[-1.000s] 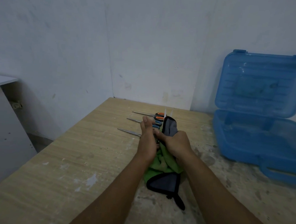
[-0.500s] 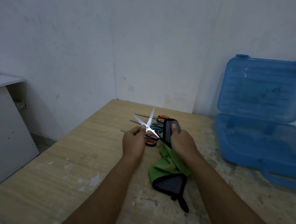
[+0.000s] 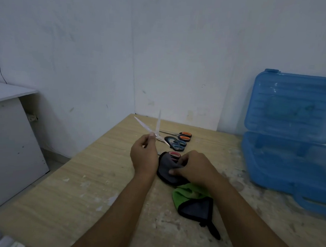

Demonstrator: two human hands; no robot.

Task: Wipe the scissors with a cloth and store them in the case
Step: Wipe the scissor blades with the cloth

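Left grip: our left hand (image 3: pixel 144 156) pinches the red-handled scissors (image 3: pixel 158 123) between thumb and fingertips just below the pivot, lifted off the table.
Right grip: our right hand (image 3: pixel 197 169) is curled round the grey end of the cloth (image 3: pixel 167 171), bunching it against the red handle (image 3: pixel 174 154), which peeps out above the fabric.
Blades: they stand spread in a V, one nearly upright, the other leaning up and left towards the wall.
Long axis: it runs from the handles low on the right, at the cloth, up and left to the tips, so the steel lies above and left of the cloth hand.
Coming move, as we judge it: the cloth must travel up that axis from the handle end towards the tips. The right hand is the nearer to do it, while the left steadies the pivot.
Risk: the open edges face the wiping fingers, so we would keep fabric between skin and steel.
Rest of cloth: its green body and a grey, black-edged corner trail on the table (image 3: pixel 78 185) under our right forearm.
Waiting pairs: blue-handled scissors (image 3: pixel 176 143) and orange-handled scissors (image 3: pixel 185 136) lie flat just beyond the hands, handles right, blades pointing left.
Case (image 3: pixel 282 159): blue, lid propped open, well to the right, on the right hand's side.
Progress: we see no scissors in the case.
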